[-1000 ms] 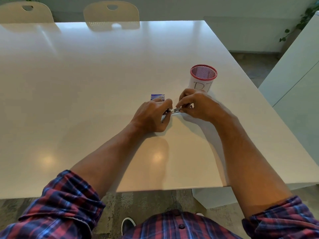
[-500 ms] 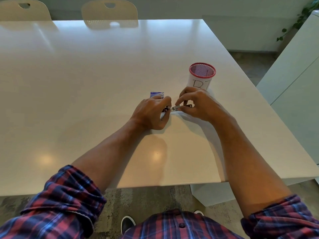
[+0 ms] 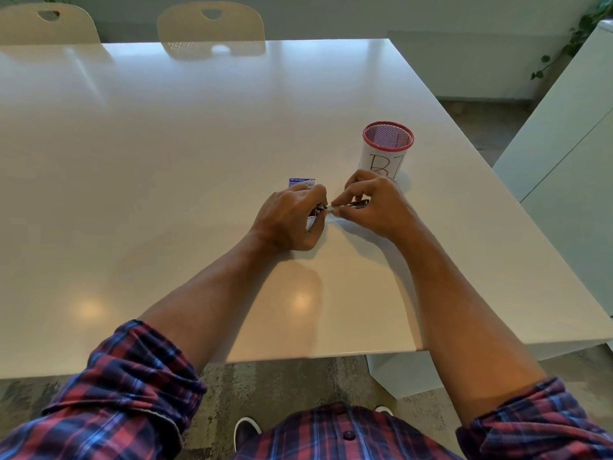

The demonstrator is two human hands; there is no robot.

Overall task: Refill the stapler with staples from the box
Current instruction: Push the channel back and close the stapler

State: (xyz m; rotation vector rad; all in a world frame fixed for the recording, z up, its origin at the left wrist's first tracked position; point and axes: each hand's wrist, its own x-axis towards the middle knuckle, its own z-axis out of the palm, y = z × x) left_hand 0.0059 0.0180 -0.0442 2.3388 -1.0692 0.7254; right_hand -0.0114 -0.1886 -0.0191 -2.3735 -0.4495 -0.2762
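Observation:
A small metal stapler (image 3: 351, 204) lies between both hands on the white table (image 3: 166, 194), mostly hidden by fingers. My left hand (image 3: 292, 220) grips its left end, where dark and shiny parts show. My right hand (image 3: 374, 207) pinches the long silver part with thumb and fingers. I cannot tell whether a strip of staples sits between the fingertips. The blue-and-white staple box (image 3: 302, 181) lies on the table just behind my left hand, partly covered by it.
A white mesh pen cup (image 3: 386, 151) with a red rim stands close behind my right hand. Two pale chairs (image 3: 210, 24) stand at the far edge. A white cabinet (image 3: 564, 154) is to the right, past the table's edge.
Both hands stay joined on the stapler. My right hand's fingers have shifted along it, so more of the silver bar shows now. The box and cup have not moved.

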